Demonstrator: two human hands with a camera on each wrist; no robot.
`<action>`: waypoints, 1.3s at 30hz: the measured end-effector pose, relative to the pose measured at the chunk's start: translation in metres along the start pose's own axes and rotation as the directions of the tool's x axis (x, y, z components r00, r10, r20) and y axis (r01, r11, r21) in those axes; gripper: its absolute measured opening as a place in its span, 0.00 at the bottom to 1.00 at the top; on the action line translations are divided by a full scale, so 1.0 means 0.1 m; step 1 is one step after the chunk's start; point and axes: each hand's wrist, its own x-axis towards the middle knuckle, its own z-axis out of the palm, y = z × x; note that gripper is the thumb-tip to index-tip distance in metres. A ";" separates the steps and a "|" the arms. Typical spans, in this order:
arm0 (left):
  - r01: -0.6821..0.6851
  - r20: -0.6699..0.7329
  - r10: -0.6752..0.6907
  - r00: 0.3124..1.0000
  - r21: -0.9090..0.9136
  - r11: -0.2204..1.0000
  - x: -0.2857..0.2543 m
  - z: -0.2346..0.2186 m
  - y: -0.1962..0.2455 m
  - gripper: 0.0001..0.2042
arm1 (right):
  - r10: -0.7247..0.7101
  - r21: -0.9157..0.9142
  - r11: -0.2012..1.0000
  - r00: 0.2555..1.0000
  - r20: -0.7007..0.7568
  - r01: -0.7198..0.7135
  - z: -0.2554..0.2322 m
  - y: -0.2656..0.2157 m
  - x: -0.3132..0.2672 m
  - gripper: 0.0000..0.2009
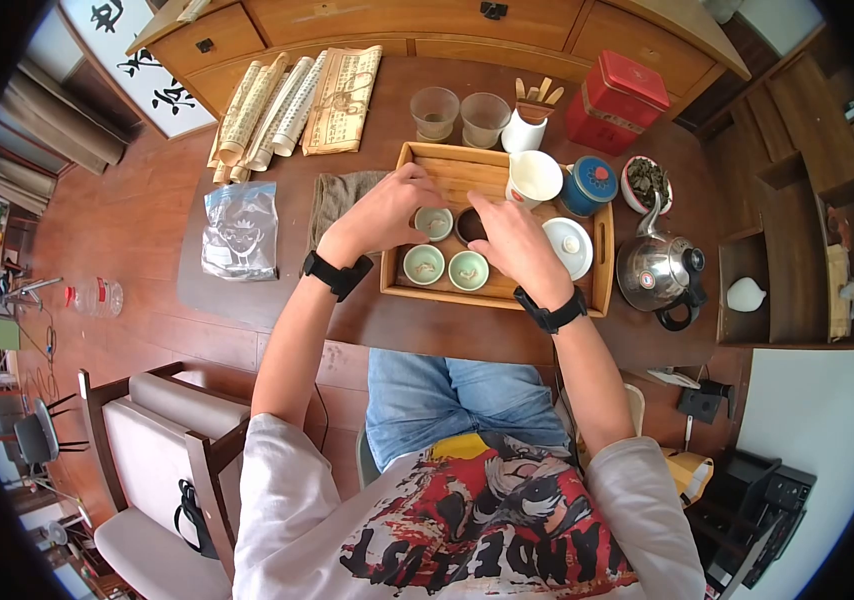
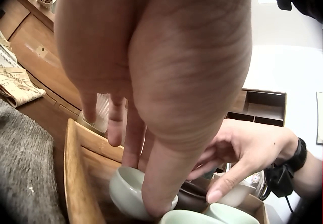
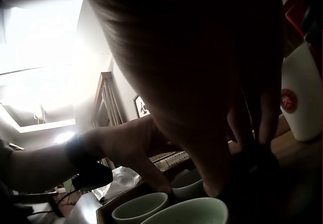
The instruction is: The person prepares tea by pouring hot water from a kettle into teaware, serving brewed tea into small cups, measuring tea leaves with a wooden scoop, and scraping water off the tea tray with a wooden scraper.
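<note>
On the wooden tray (image 1: pixel 404 160), my left hand (image 1: pixel 377 213) holds a small pale green teacup (image 2: pixel 121 196) between the thumb and fingers. Beside it, my right hand (image 1: pixel 522 245) grips a dark brown teacup (image 1: pixel 466 226), thumb on the near side and fingers on the far side; shadow hides much of this grip in the right wrist view. Two more pale green teacups, a left one (image 1: pixel 424 265) and a right one (image 1: pixel 468 270), stand just in front of the hands. A white lidded bowl (image 1: pixel 569 248) and a white pitcher (image 1: pixel 535 178) are right of my right hand.
Right of the tray stand a steel kettle (image 1: pixel 652 270), a bowl of tea leaves (image 1: pixel 647 185) and a blue tin (image 1: pixel 590 184). Behind it are two glasses, a white tool holder (image 1: pixel 524 132) and a red box (image 1: pixel 617 100). A grey cloth (image 1: pixel 342 200) and plastic bag (image 1: pixel 240 232) lie left.
</note>
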 end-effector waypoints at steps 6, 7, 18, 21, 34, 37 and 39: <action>-0.034 -0.020 0.035 0.999 0.010 0.999 0.01 0.00 0.01 0.27 | -0.016 0.012 1.000 1.000 0.014 0.016 -0.03 0.01 0.00 0.35; -0.041 -0.007 0.041 0.999 0.002 0.999 0.02 -0.01 0.03 0.27 | -0.012 0.013 1.000 1.000 0.009 0.012 -0.02 0.02 0.00 0.35; 0.037 -0.155 -0.044 0.987 -0.047 0.998 0.33 -0.09 0.46 0.34 | 0.068 0.086 0.996 0.863 -0.501 -0.028 -0.50 0.26 -0.27 0.27; -0.076 -0.242 0.058 0.969 -0.064 0.995 0.71 0.04 0.59 0.44 | -0.022 -0.081 0.996 0.825 -0.565 -0.029 -0.60 0.46 -0.26 0.32; 0.008 -0.276 -0.015 0.961 -0.026 1.000 1.16 0.40 0.63 0.50 | -0.144 -0.206 0.977 0.890 -0.432 0.058 -0.57 0.58 -0.03 0.46; 0.003 -0.341 0.000 0.940 0.010 1.000 0.99 0.28 0.60 0.47 | -0.124 -0.060 0.992 0.898 -0.423 0.109 -0.52 0.46 -0.06 0.47; 0.073 -0.373 -0.071 0.925 -0.009 0.997 0.80 0.17 0.51 0.47 | -0.144 0.022 0.985 0.894 -0.424 0.169 -0.45 0.43 -0.08 0.45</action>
